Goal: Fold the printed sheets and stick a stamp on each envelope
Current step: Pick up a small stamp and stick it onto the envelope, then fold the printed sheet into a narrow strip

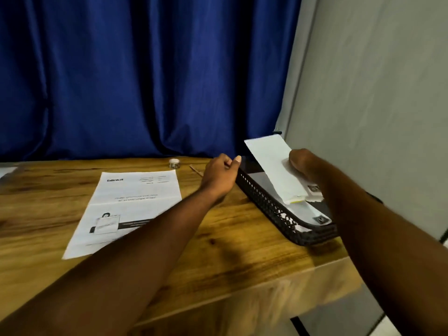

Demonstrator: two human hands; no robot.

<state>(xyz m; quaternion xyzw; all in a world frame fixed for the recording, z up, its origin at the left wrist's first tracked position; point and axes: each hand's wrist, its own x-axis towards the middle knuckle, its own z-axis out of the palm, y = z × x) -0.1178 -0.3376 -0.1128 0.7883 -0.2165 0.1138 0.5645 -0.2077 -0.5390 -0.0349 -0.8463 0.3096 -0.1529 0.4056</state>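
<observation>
Wooden table, blue curtain hanging along its far edge, grey wall just past the end where the black mesh tray sits. The tray's near corner lies close to the table's front edge.

Your right hand is above the tray, fingers curled round a long folded white paper, which is tilted with its far end raised toward the curtain. Flat white papers with small dark squares lie inside the tray; too blurred to tell what they are.

Your left hand is at the tray's far left corner, thumb out over the rim, other fingers curled. Cannot tell if it grips the rim.

Left of the tray, well apart, a printed sheet lies flat and unfolded, with your left forearm crossing its near corner. A small round tin and a thin stick sit beyond the sheet, near the curtain. Bare wood lies between the sheet and the tray, and from there to the front edge.
</observation>
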